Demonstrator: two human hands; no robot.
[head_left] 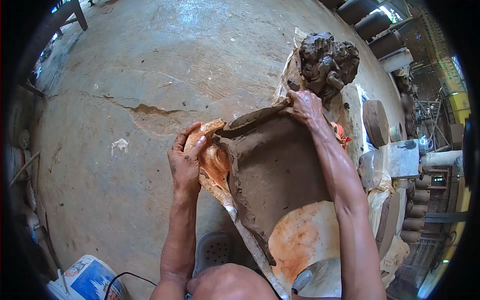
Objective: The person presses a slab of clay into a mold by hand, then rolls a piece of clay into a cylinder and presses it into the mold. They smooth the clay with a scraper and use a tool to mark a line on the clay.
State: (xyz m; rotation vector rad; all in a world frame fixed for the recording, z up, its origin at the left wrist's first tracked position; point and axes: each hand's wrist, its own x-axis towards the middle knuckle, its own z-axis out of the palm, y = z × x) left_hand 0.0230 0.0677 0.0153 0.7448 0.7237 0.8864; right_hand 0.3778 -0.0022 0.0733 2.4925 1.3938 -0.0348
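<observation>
- The brown clay slab (pixel 280 165) is lying between my forearms, over stained cloth (pixel 216 165).
- A clay lump (pixel 327 65) is sitting beyond.
- My left hand (pixel 186 162), curled closed, is gripping bunched cloth.
- My right hand (pixel 307 107) is pinching the slab's far edge.

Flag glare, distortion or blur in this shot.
Head view: strong fisheye curve, corners black; head view: bluish glare on the floor towards the top; head view: clay slab dark, edges readable; head view: left hand and right hand reasonably sharp.
</observation>
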